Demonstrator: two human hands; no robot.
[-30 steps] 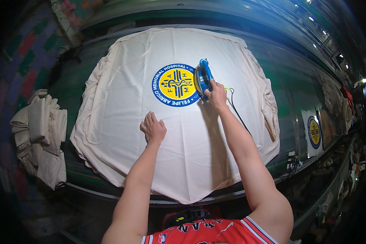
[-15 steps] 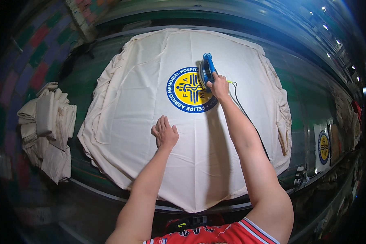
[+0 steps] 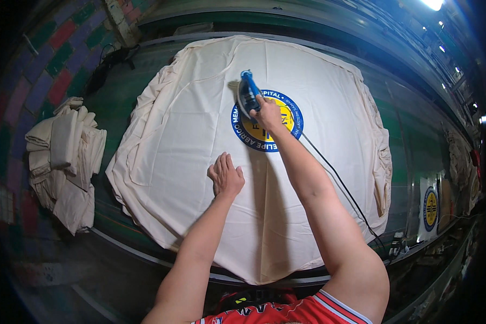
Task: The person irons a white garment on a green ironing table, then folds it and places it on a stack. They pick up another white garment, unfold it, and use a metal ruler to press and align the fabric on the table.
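A large cream cloth (image 3: 178, 135) is spread over the long table, its edges bunched into folds on both sides. A round blue and yellow printed emblem (image 3: 289, 116) sits on its upper middle. My right hand (image 3: 267, 115) grips the handle of a blue clothes iron (image 3: 248, 92), which is over the emblem's left part and hides some of it. From the iron a dark cord (image 3: 335, 171) runs down to the right. My left hand (image 3: 226, 174) lies flat on the cloth below the emblem, fingers stretched out and holding nothing.
Folded cream cloths (image 3: 67, 156) are heaped at the left. To the right, a white sheet with a similar round emblem (image 3: 430, 208) stands by the green table's edge. Small dark items (image 3: 398, 244) lie near the front right edge. A painted brick wall (image 3: 48, 70) is at the far left.
My right hand has carried the iron leftward across the emblem, uncovering its right side. The left hand stays flat on the cloth. The whole view has shifted slightly.
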